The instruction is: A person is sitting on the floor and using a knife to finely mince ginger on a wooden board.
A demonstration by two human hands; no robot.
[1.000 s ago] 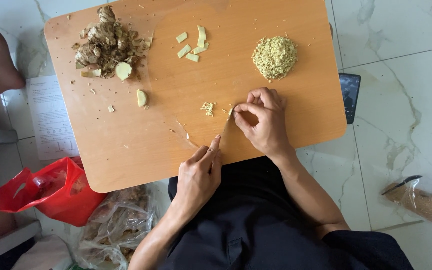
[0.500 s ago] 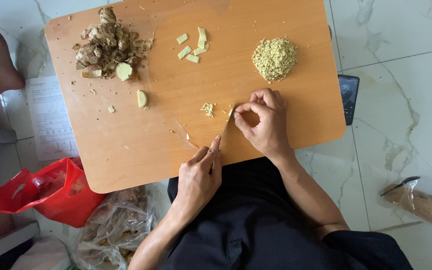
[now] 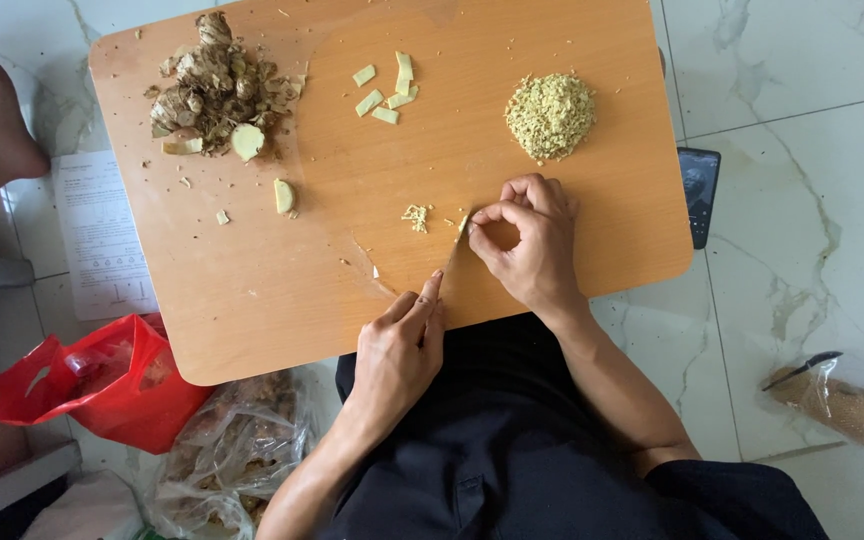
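Left hand [image 3: 399,350]: our grip closes on the knife [image 3: 449,258] handle.
Right hand [image 3: 527,240]: our fingertips pinch a ginger piece [image 3: 463,223] against the desk [image 3: 252,290].
Nearby: minced pile [image 3: 550,115].

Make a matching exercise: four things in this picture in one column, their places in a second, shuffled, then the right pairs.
1. minced pile
2. heap of peelings
3. red bag
4. knife

a. floor, beside the board's near left corner
b. board's far left corner
c. between the hands, gripped by the left hand
d. board's far right part

Pairs: 1-d, 2-b, 3-a, 4-c
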